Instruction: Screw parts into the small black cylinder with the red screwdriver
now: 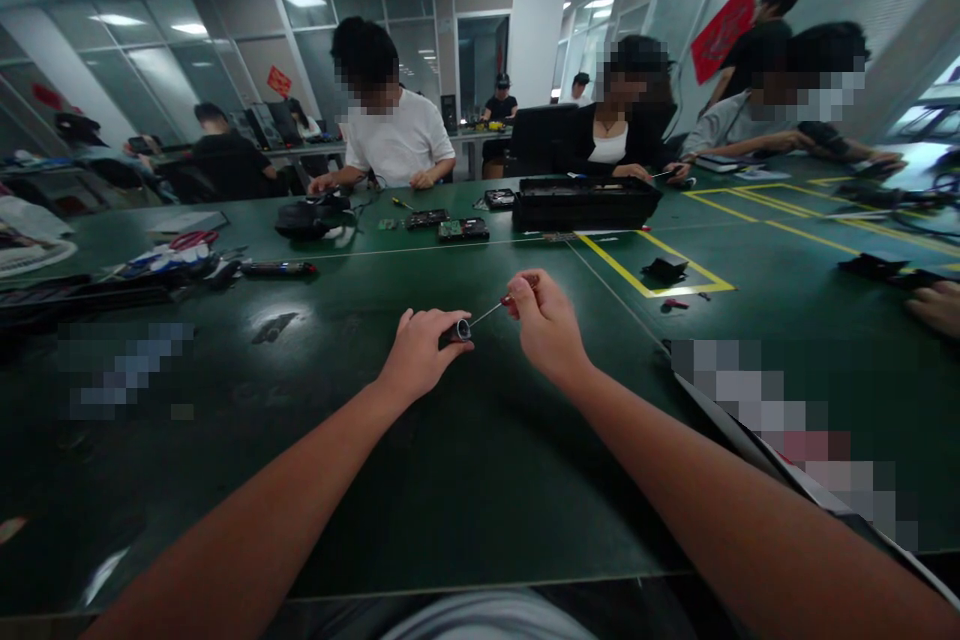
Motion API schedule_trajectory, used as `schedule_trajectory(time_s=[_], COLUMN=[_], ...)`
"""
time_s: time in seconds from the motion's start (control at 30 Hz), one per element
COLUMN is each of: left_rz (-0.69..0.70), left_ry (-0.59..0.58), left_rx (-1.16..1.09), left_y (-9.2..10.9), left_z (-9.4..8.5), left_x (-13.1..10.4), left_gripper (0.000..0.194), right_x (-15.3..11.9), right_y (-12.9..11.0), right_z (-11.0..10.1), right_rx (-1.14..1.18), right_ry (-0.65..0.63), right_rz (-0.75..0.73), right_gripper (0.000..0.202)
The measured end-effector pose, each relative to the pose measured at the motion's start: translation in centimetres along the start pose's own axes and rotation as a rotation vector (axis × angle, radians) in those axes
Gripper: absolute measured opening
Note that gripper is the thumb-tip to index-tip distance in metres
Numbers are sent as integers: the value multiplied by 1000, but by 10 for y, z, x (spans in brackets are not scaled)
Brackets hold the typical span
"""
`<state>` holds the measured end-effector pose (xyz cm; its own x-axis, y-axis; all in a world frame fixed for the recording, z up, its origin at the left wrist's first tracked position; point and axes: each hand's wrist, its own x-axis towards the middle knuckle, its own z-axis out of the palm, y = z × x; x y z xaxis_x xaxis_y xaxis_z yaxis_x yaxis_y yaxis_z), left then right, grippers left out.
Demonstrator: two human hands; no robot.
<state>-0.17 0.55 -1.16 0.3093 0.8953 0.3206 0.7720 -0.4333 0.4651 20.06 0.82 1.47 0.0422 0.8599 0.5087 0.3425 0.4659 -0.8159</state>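
Observation:
My left hand [424, 350] is closed around a small dark cylindrical part [460, 331] with a pale round rim, held above the green table [480, 480]. To its right, my right hand [546, 325] grips the red handle of a screwdriver [491, 311]. The thin metal shaft slants down to the left, and its tip is at or very near the dark part; whether they touch is not certain.
Circuit boards [463, 229] and a long black housing [585, 204] lie across the table. A black bracket [664, 270] sits inside yellow tape at right. Cables and tools [187, 255] lie left. People sit opposite; a person's hand [936, 308] shows at the right edge.

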Motion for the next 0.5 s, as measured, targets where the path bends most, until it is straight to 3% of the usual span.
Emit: schedule_trajectory(time_s=[0.27, 0.5], left_rz=[-11, -156], left_ry=[15, 146], left_rx=[-42, -375], left_y=[-3, -4], left_z=[0, -1], left_x=[2, 4], left_gripper=[41, 34], right_x=[1, 1], right_y=[-3, -3], right_z=[-4, -5], right_rx=[-109, -115], right_ry=[101, 138], right_rz=[6, -28], right_gripper=[22, 23])
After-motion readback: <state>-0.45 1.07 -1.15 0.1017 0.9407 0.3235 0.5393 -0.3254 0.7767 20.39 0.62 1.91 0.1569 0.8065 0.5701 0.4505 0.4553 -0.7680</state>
